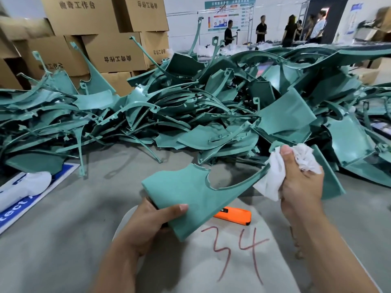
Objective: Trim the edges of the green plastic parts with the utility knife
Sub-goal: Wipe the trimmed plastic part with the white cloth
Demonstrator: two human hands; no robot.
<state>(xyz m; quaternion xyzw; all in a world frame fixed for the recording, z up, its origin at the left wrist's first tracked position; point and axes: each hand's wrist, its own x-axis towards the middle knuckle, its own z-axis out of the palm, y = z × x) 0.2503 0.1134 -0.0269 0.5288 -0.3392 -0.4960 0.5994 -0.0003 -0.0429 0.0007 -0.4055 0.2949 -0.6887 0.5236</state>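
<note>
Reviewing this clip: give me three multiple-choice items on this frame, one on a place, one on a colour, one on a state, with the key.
1. Where is the utility knife?
A. in the right hand
B. lying below the held green part
C. on the boxes

2. What colour is the number 34?
A. red
B. blue
C. black

3. What is the right hand doing?
A. hanging idle
B. gripping a white cloth
C. cutting

Key: 1 B, the knife lies beneath the green part that the left hand holds; 2 A, red strokes; 3 B, fingers curl round the white cloth.

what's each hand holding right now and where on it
Left hand grips the green plastic part at its wide near end; right hand holds a white cloth against its thin curved strip.
</note>
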